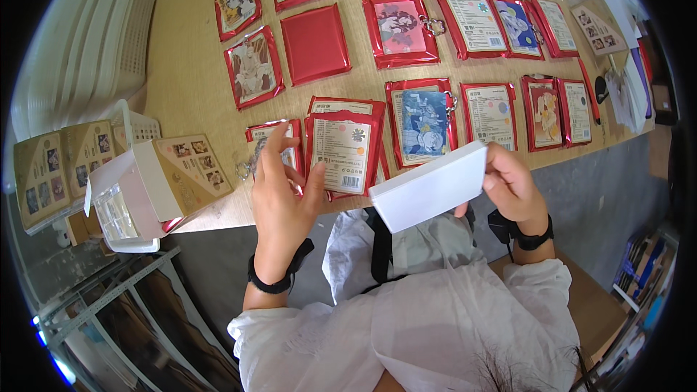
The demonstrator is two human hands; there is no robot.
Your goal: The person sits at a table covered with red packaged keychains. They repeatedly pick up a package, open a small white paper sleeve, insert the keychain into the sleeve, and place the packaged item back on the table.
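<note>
My right hand (511, 184) grips one end of a white rectangular box (430, 186), tilted over the table's front edge. My left hand (286, 190), fingers spread, is raised over a red packet with a chained charm (277, 144) and holds nothing. Beside it lies a small pile of red foil packets (342, 155), printed labels up. To the right are a packet bearing a blue picture card (423, 122) with a metal clasp, and a labelled red packet (490, 114). More red packets lie in rows farther back, among them a plain one (316, 43) and one with a pink card (400, 27).
At the left, an opened gold-and-white carton (190, 171) stands near a white plastic basket (142, 126); other gold boxes (41, 174) are beside it. Stacked white baskets (117, 38) rise at the back left. A black-and-red pen-like item (591, 92) and papers (623, 87) lie at the right.
</note>
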